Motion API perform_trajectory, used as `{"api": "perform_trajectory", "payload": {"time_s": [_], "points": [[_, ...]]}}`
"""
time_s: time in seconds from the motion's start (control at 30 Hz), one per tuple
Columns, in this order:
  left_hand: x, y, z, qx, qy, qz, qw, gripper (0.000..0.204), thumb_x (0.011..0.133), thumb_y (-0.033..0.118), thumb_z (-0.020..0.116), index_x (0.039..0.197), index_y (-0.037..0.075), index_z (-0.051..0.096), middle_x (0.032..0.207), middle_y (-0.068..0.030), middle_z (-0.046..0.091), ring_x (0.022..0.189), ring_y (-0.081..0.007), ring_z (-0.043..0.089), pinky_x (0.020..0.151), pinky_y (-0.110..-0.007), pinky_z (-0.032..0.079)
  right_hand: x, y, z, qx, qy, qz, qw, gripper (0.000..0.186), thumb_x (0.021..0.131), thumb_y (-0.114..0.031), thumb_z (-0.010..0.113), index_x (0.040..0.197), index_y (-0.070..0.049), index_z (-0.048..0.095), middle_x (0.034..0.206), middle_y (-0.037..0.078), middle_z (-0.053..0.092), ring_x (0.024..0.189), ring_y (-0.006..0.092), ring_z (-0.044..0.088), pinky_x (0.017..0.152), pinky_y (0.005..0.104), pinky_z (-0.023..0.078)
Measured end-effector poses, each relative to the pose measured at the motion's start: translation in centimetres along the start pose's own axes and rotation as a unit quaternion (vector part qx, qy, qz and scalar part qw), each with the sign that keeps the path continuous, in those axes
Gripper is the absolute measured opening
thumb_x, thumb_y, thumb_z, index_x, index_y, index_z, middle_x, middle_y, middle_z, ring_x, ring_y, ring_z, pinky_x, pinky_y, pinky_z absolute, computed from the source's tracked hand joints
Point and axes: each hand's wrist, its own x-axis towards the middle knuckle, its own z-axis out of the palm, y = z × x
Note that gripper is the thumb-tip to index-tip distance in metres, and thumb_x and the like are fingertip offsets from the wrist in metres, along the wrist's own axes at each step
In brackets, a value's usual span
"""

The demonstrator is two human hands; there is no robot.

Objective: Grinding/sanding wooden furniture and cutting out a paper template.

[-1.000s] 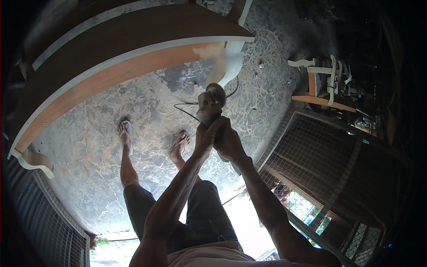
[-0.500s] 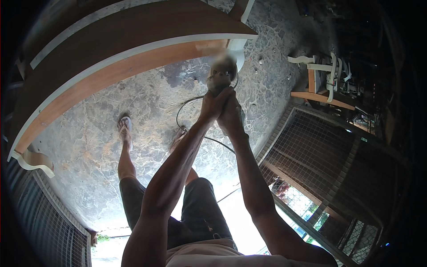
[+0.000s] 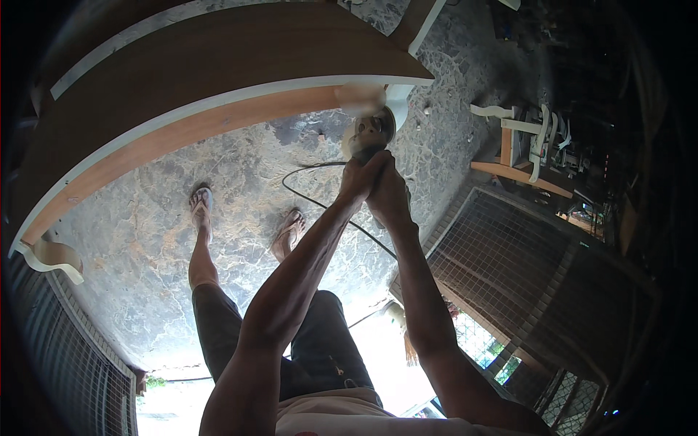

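Near the centre of the frame, our left hand [image 3: 356, 178] and right hand [image 3: 390, 195] lie side by side, fingers wrapped around the grip of a power tool [image 3: 371, 133] whose head sits just above them (neither hand looks clearly nearer to it). The tool's long axis runs up the frame, tilted slightly left, toward the right end of the curved orange rail [image 3: 218, 120], where a pale blur keeps us from telling whether they touch. Beyond, a brown wooden panel [image 3: 233, 62] sweeps across the upper left.

Two-handed grip [image 3: 361, 179] on power tool [image 3: 369, 134]
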Motion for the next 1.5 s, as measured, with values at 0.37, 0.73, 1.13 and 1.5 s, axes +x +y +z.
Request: {"api": "perform_trajectory", "payload": {"time_s": [0.37,0.73,1.13,1.5], "points": [[-1.3,1.6,0.5,-0.031,-0.006,-0.017,0.999,0.069,0.088,0.054,0.077,0.121,-0.007,0.074,0.106,-0.0152,0.077,0.098,-0.0196,0.074,0.081,-0.036,0.059,0.1,-0.3,-1.1,-0.021,-0.008,0.003,1.000,0.060,0.098,-0.048,0.070,0.127,0.003,0.056,0.112,0.032,0.074,0.110,0.0525,0.071,0.092,0.0587,0.055],[-1.4,1.4,1.5,-0.061,0.017,0.010,0.998,0.066,0.087,0.054,0.079,0.112,-0.007,0.078,0.099,-0.0157,0.078,0.090,-0.0210,0.075,0.077,-0.037,0.059,0.3,-0.5,-2.4,-0.035,-0.046,0.017,0.998,0.067,0.098,-0.055,0.068,0.131,0.003,0.056,0.118,0.033,0.073,0.116,0.0517,0.069,0.095,0.0583,0.055],[-10.9,-6.9,-2.1,-0.082,0.078,0.050,0.992,0.062,0.091,0.039,0.084,0.133,-0.002,0.066,0.116,-0.0159,0.077,0.106,-0.0261,0.075,0.092,-0.039,0.058,-9.0,3.0,4.4,0.085,-0.093,0.013,0.992,0.040,0.098,-0.027,0.069,0.130,-0.006,0.057,0.116,0.027,0.071,0.116,0.0484,0.069,0.094,0.0537,0.055],[-20.4,1.1,-11.8,0.361,0.056,0.143,0.920,0.059,0.101,0.032,0.078,0.145,-0.003,0.059,0.127,-0.0234,0.073,0.113,-0.0307,0.074,0.092,-0.039,0.058,-13.7,-4.5,10.9,0.375,0.089,0.037,0.922,0.058,0.090,-0.029,0.081,0.137,-0.004,0.057,0.112,0.021,0.072,0.098,0.0411,0.075,0.082,0.0488,0.059]]}}
